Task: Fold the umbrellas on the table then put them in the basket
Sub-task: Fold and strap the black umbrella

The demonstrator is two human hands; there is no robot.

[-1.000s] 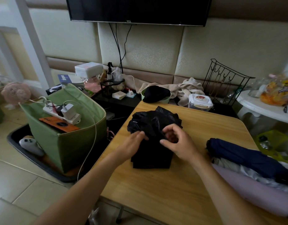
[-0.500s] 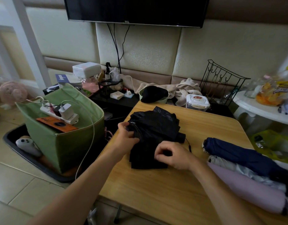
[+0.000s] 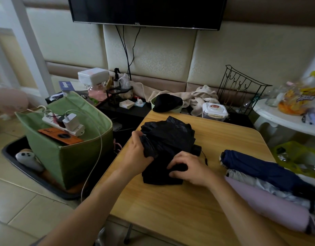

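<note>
Black umbrella (image 3: 168,139) mid bench (image 3: 170,210). Left hand (image 3: 138,155) moved to left edge, grip now holding bunched cloth. Right hand (image 3: 190,168) slid nearer, grip pinching near part. Folding half done. Green basket (image 3: 64,157) waits far left.

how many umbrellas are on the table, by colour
black umbrella: 1, held by left hand and right hand
navy umbrella: 1
silver-grey umbrella: 1
lilac umbrella: 1
total: 4
</note>
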